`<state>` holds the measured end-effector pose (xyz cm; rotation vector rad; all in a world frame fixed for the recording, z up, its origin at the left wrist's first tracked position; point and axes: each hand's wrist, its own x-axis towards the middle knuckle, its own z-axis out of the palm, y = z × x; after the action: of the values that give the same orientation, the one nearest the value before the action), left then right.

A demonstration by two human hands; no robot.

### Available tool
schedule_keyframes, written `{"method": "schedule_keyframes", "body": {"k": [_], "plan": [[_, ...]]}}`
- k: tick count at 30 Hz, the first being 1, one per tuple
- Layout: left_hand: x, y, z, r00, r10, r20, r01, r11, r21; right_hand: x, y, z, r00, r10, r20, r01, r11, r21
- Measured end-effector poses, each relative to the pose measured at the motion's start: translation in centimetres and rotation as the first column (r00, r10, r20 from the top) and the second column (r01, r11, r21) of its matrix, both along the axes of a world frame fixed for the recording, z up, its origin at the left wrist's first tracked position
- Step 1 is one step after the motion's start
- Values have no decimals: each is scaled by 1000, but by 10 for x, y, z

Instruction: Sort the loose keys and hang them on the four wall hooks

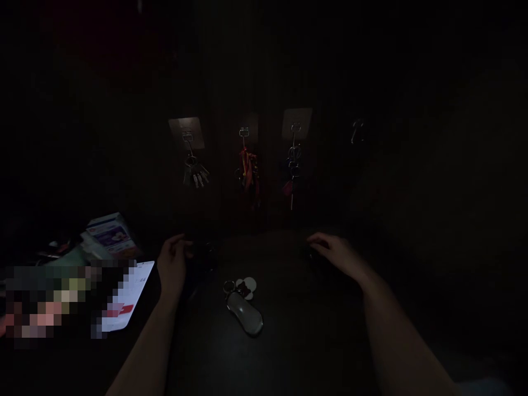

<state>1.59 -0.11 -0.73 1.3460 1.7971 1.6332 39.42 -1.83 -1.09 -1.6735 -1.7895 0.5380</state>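
The scene is very dark. A keychain [245,313] with a shiny oval metal body, a ring and a white flower-shaped charm lies on the dark surface between my hands. My left hand [173,261] is to the left of it, fingers bent and closed beside a dark item [204,256] with faint glints. On the right, my right hand [336,253] has its fingers curled down and drawn together. Something dark sits under those fingertips, too dim to name.
Along the back hang a bunch of keys [197,173], red and yellow cords [249,168] and a cluster of key rings [293,159] on hooks. A bare hook [357,132] is farther right. At left are a lit phone screen [134,294] and a box [111,234].
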Motion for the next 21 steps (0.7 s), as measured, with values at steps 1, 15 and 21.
{"method": "schedule_keyframes", "body": {"k": [1, 15, 21], "plan": [[1, 0, 0, 1000, 9, 5, -9, 1000, 8, 0, 0, 0, 1000, -2, 1, 2, 1000, 0], [34, -15, -15, 819, -486, -305, 475, 872, -117, 7, -6, 4, 999, 2, -51, -6, 997, -72], [42, -16, -26, 677, -633, -376, 605, 769, -205, 7, -4, -3, 998, 51, -29, -54, 991, -120]]}}
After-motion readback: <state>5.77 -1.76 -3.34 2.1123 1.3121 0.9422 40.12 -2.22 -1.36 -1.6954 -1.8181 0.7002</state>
